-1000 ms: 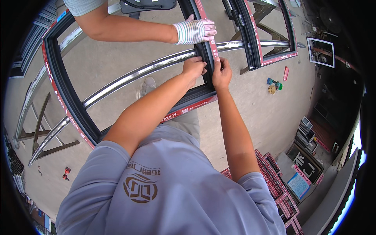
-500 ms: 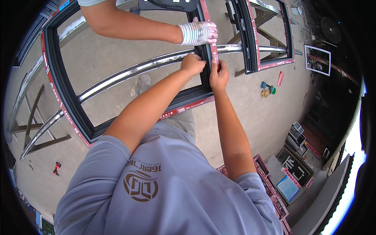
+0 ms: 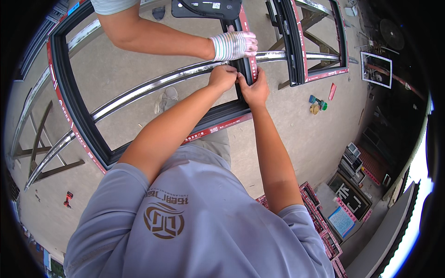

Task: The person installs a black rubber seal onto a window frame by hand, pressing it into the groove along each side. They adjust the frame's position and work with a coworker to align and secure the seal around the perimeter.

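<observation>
A black window frame point(image 3: 222, 112) with red-and-white protective tape along its outer edges lies flat in front of me. Both my hands meet at its right-hand bar. My left hand point(image 3: 223, 78) is closed in a pinch at the bar's inner edge; whatever is between the fingertips is too small to make out. Across the same bar lies my right hand point(image 3: 255, 90), fingers curled over the taped outer edge and thumb reaching the inner edge beside my left fingertips. Just beyond, another person's striped-gloved hand point(image 3: 234, 45) rests on the bar.
Shiny metal rails point(image 3: 157, 82) support the frame. A second black window frame point(image 3: 296, 51) lies to the right. A dark flat case point(image 3: 206, 8) sits at the far end. On the floor are a blue-green power tool point(image 3: 317, 102), a red tool point(image 3: 68, 199) and stacked red-taped profiles point(image 3: 320, 222).
My right hand has shifted left over the bar, its thumb now beside my left fingertips. My left hand has moved slightly left. The dark case and gloved hand have shifted slightly down in view.
</observation>
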The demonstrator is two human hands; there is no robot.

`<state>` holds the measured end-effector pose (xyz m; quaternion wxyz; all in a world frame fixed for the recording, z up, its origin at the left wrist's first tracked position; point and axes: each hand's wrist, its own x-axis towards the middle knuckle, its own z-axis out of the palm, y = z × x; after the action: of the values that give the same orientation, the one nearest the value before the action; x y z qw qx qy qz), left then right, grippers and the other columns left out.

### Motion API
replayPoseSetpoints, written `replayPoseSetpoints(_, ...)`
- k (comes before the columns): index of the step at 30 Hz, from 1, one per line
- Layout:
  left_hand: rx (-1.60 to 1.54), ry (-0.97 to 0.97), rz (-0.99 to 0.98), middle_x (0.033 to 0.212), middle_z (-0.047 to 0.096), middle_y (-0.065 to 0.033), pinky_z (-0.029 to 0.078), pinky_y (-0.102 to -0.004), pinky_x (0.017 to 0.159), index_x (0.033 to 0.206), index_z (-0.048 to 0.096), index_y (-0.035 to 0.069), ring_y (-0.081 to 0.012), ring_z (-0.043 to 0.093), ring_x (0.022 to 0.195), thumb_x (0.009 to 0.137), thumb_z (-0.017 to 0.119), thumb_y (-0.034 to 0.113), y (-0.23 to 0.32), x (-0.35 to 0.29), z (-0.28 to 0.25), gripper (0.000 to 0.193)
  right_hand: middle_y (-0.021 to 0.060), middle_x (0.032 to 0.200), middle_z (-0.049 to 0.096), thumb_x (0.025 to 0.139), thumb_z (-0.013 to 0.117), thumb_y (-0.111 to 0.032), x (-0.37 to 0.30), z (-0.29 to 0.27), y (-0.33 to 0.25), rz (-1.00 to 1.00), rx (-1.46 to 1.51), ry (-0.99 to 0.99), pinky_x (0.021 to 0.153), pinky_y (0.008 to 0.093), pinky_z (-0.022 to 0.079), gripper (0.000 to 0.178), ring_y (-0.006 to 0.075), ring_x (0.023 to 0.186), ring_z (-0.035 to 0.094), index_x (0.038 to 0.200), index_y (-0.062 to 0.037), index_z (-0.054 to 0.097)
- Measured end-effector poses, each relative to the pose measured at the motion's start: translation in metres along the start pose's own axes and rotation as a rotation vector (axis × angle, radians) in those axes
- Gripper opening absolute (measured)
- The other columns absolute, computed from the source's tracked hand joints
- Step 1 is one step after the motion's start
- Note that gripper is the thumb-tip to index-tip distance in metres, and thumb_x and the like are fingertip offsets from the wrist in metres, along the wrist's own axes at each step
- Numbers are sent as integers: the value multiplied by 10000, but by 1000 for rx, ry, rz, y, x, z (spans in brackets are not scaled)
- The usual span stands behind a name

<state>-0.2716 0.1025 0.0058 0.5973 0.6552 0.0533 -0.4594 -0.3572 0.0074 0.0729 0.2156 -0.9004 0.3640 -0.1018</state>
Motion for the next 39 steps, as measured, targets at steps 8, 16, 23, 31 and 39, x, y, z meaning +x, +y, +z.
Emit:
replayPoseSetpoints(8, 113, 44, 108, 1015, 775, -144, 540, -324, 864, 1124, 747, -51, -212, 726, 927, 898, 713, 167, 10, -7, -4, 316, 215, 1016, 719, 741, 842, -527, 6, 2, -8, 180, -202, -149, 821, 500, 542, 643, 443, 964, 692, 1075, -43, 580)
replayPoseSetpoints(16, 210, 97, 44, 1097, 770, -152, 539, -385, 925, 1105, 785, 61, -287, 728, 1021, 850, 779, 303, 23, -9, 3, 352, 203, 953, 719, 699, 875, -510, 16, -9, -6, 278, -85, -248, 800, 484, 538, 600, 419, 920, 700, 944, -44, 588)
replayPoseSetpoints(23, 385, 121, 26, 1126, 754, -160, 531, -433, 977, 1086, 775, 85, -354, 702, 1095, 854, 738, 302, 28, -6, 9, 320, 195, 936, 717, 716, 843, -515, 16, -8, -4, 273, -109, -259, 823, 474, 531, 573, 405, 932, 691, 938, -48, 597)
replayPoseSetpoints(31, 454, 143, 90, 1253, 702, -183, 519, -454, 997, 1228, 709, 100, -381, 659, 1164, 886, 695, 292, 26, -6, 13, 392, 205, 910, 713, 737, 824, -514, 16, -8, 1, 281, -72, -258, 798, 475, 533, 542, 413, 895, 694, 894, -43, 606)
replayPoseSetpoints(39, 93, 11, 64, 983, 775, -75, 568, -327, 762, 1115, 746, 30, -162, 728, 892, 911, 733, 135, 9, 11, 3, 229, 214, 906, 714, 742, 843, -510, 13, -4, 0, 241, -105, -215, 781, 473, 540, 560, 415, 880, 698, 888, -26, 602)
